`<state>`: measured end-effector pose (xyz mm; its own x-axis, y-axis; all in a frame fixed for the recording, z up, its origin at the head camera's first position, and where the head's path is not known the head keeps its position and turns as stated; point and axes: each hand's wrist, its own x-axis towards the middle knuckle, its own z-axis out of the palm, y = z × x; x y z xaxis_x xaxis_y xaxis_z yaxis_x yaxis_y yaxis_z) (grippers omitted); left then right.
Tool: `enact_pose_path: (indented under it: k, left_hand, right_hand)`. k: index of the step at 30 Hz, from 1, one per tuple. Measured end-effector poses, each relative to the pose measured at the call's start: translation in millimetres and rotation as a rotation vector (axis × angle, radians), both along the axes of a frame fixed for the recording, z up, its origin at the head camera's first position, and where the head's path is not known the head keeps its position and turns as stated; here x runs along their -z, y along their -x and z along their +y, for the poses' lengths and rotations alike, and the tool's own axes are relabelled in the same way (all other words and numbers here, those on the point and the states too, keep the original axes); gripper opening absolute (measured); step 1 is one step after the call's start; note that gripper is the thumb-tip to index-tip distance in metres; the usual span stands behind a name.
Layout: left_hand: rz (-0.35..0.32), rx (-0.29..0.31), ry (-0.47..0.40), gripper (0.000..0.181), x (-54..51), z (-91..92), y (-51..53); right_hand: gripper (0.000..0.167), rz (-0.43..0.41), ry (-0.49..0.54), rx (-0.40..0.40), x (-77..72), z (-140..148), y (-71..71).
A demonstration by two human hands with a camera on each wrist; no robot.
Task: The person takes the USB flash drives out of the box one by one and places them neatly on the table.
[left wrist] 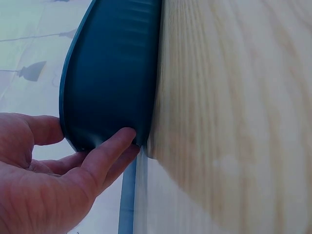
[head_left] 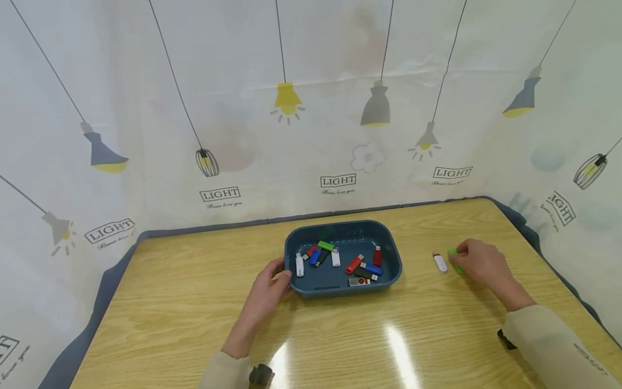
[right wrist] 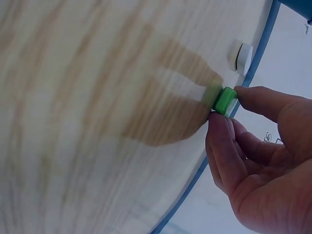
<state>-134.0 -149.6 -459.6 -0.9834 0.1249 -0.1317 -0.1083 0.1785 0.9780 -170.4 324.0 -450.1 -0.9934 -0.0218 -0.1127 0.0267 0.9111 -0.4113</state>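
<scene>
My right hand [head_left: 482, 260] pinches a green USB stick [right wrist: 225, 101] between thumb and fingers at the tabletop, right of the tray. Just left of that hand lies a white USB stick [head_left: 440, 262] with a red end. At the left end of a dark blue tray [head_left: 335, 292], my left hand [head_left: 266, 286] holds the rim and outer wall, thumb on top and fingers lower down. Inside the tray lie several USB sticks, among them a white one [head_left: 299, 265], a green one [head_left: 326, 246], a red one [head_left: 355, 264] and a silver one [head_left: 359, 281].
The wooden table [head_left: 194, 302] carries the tray near its back edge. A white curtain printed with lamps [head_left: 311, 135] hangs behind and at both sides. Dark wrist straps [head_left: 261, 374] show below the sleeves.
</scene>
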Motion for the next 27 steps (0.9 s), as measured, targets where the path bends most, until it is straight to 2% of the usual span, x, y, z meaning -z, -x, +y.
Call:
enact_pose_path:
  k: [8, 21, 27]
  left_hand:
    - [0.0, 0.003, 0.008, 0.048, -1.2, 0.6, 0.0]
    - [0.003, 0.003, 0.02, 0.048, -2.3, 1.3, -0.8]
    - [-0.003, 0.001, 0.012, 0.048, -2.1, 1.0, -0.5]
  right_hand:
    - [0.041, -0.017, -0.031, -0.007, -0.3, -1.3, 0.8]
    - [0.035, -0.032, -0.02, -0.012, 0.1, -3.7, 0.5]
    - [0.048, -0.039, -0.037, -0.009, -0.3, -2.3, 0.9]
